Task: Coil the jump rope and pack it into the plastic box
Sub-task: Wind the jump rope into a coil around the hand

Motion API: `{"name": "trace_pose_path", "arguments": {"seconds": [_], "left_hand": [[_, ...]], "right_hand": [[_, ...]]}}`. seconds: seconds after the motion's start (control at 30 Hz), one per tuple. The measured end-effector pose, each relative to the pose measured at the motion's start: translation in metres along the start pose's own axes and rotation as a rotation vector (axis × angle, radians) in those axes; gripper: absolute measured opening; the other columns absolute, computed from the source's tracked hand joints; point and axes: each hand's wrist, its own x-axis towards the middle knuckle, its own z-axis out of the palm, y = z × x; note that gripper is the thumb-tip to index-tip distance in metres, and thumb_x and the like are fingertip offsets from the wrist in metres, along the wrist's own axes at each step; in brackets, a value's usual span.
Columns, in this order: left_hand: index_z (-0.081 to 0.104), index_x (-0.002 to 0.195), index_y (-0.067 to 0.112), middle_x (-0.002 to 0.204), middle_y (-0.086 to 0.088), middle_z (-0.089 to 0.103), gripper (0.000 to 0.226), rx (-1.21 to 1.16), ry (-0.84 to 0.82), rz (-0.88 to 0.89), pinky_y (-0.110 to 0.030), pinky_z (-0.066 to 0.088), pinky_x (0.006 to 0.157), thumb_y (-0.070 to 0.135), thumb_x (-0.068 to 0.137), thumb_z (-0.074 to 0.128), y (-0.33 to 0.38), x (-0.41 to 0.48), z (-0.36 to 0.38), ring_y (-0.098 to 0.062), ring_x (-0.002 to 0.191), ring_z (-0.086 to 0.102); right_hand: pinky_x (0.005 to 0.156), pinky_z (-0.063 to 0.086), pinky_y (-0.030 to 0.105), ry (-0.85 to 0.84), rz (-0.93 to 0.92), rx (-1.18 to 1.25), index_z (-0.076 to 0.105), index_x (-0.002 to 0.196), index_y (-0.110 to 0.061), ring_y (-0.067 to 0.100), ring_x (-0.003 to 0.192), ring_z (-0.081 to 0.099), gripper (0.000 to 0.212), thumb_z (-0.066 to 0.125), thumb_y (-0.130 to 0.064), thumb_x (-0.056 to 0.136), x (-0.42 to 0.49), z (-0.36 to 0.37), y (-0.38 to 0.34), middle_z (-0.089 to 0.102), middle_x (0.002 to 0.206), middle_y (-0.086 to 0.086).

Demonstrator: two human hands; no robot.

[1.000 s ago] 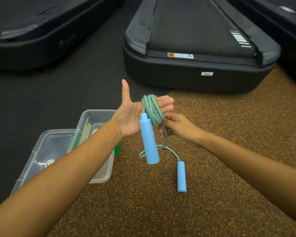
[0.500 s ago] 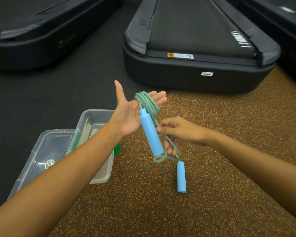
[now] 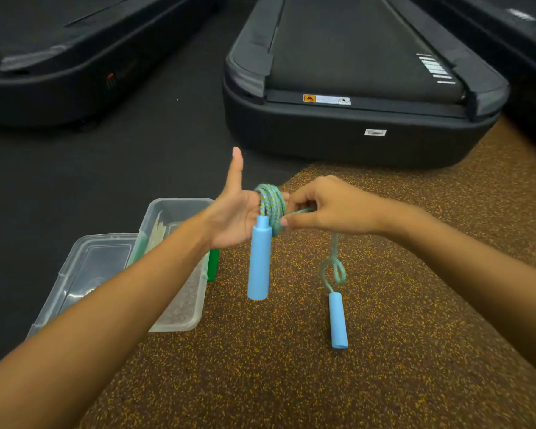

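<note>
Left hand (image 3: 234, 216): spread wide, thumb up, rope coil (image 3: 271, 209) wrapped around its fingers.
Right hand (image 3: 325, 209): pinching the rope's loose strand.
Room: open speckled floor (image 3: 291, 382) below.

This was a gym. Black treadmills (image 3: 362, 82) filled the upper frame, one at centre and another at upper left (image 3: 75, 57). Speckled rubber flooring (image 3: 291, 366) covered the lower right beside black matting (image 3: 174, 140)

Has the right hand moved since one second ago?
Yes. The right hand went up, judged against the treadmill: it now pinches the rope level with the left hand's coil.
</note>
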Motion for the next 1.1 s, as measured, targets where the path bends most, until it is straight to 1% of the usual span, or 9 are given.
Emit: {"name": "trace_pose_path", "arguments": {"seconds": [0.1, 0.17, 0.27, 0.4, 0.6, 0.7, 0.87, 1.0, 1.1], "left_hand": [[0.045, 0.122, 0.0, 0.107, -0.022, 0.044, 0.112, 0.066, -0.101, -0.11, -0.034, 0.041, 0.092, 0.091, 0.063, 0.018, -0.003, -0.001, 0.001, -0.028, 0.095, 0.048], [0.052, 0.113, -0.003, 0.103, -0.021, 0.056, 0.11, 0.111, -0.124, -0.166, -0.032, 0.047, 0.09, 0.089, 0.064, 0.015, -0.005, -0.003, 0.002, -0.026, 0.093, 0.059], [0.046, 0.126, -0.009, 0.119, -0.023, 0.061, 0.121, 0.164, -0.181, -0.248, -0.039, 0.037, 0.107, 0.089, 0.064, 0.011, -0.009, -0.004, 0.004, -0.032, 0.112, 0.058], [0.041, 0.131, -0.012, 0.12, -0.026, 0.059, 0.125, 0.182, -0.246, -0.309, -0.043, 0.033, 0.109, 0.089, 0.062, 0.016, -0.015, 0.0, 0.007, -0.036, 0.114, 0.056], [0.054, 0.119, -0.01, 0.111, -0.024, 0.066, 0.121, 0.084, -0.348, -0.268, -0.041, 0.041, 0.103, 0.09, 0.058, 0.022, -0.01, 0.0, 0.012, -0.033, 0.104, 0.064], [0.052, 0.12, -0.013, 0.112, -0.026, 0.065, 0.12, 0.008, -0.387, -0.217, -0.041, 0.04, 0.103, 0.088, 0.059, 0.032, -0.006, -0.001, 0.012, -0.034, 0.105, 0.063], [0.057, 0.113, -0.01, 0.104, -0.022, 0.069, 0.114, -0.097, -0.25, -0.062, -0.042, 0.042, 0.101, 0.087, 0.058, 0.036, -0.004, -0.001, 0.008, -0.031, 0.098, 0.066], [0.061, 0.114, -0.007, 0.109, -0.021, 0.068, 0.113, -0.18, -0.265, 0.022, -0.042, 0.044, 0.099, 0.088, 0.059, 0.031, -0.002, 0.0, 0.009, -0.029, 0.104, 0.065], [0.053, 0.122, -0.011, 0.119, -0.026, 0.062, 0.118, -0.284, -0.339, 0.069, -0.043, 0.04, 0.103, 0.086, 0.059, 0.033, -0.001, 0.001, 0.011, -0.033, 0.111, 0.061]], "right_hand": [[0.054, 0.036, 0.029, -0.021, -0.011, 0.037, 0.066, 0.069, -0.016, 0.015, 0.053, 0.045, 0.021, 0.068, -0.036, 0.076, -0.002, -0.004, 0.0, 0.059, 0.058, 0.003], [0.054, 0.034, 0.027, -0.025, -0.004, 0.068, 0.067, 0.074, -0.014, 0.006, 0.053, 0.042, 0.02, 0.071, -0.034, 0.074, -0.002, -0.005, 0.001, 0.056, 0.059, -0.001], [0.06, 0.038, 0.025, -0.059, -0.003, 0.205, 0.066, 0.079, -0.011, 0.001, 0.058, 0.046, 0.018, 0.074, -0.026, 0.072, 0.0, -0.004, 0.003, 0.057, 0.065, -0.004], [0.07, 0.042, 0.032, -0.077, -0.018, 0.383, 0.061, 0.086, -0.007, 0.016, 0.072, 0.051, 0.02, 0.073, -0.015, 0.073, 0.002, -0.003, 0.004, 0.057, 0.076, 0.006], [0.062, 0.037, 0.02, 0.024, 0.029, 0.611, 0.057, 0.08, -0.016, 0.013, 0.069, 0.046, 0.013, 0.069, -0.013, 0.076, 0.004, 0.005, 0.014, 0.054, 0.078, 0.009], [0.051, 0.034, 0.015, 0.11, 0.084, 0.692, 0.057, 0.079, -0.016, 0.002, 0.056, 0.043, 0.01, 0.067, -0.018, 0.079, 0.005, 0.01, 0.02, 0.053, 0.067, -0.004], [0.058, 0.035, 0.021, 0.238, 0.153, 0.867, 0.055, 0.074, -0.016, 0.008, 0.062, 0.04, 0.013, 0.058, -0.021, 0.086, 0.007, 0.023, 0.03, 0.047, 0.067, -0.002], [0.055, 0.037, 0.023, 0.26, 0.171, 0.971, 0.054, 0.081, -0.011, 0.006, 0.057, 0.046, 0.006, 0.053, -0.01, 0.087, 0.009, 0.036, 0.033, 0.051, 0.065, -0.002], [0.059, 0.041, 0.025, 0.267, 0.219, 0.967, 0.061, 0.082, -0.019, 0.012, 0.061, 0.052, 0.03, 0.039, -0.001, 0.091, 0.007, 0.046, 0.034, 0.061, 0.07, 0.002]]}}
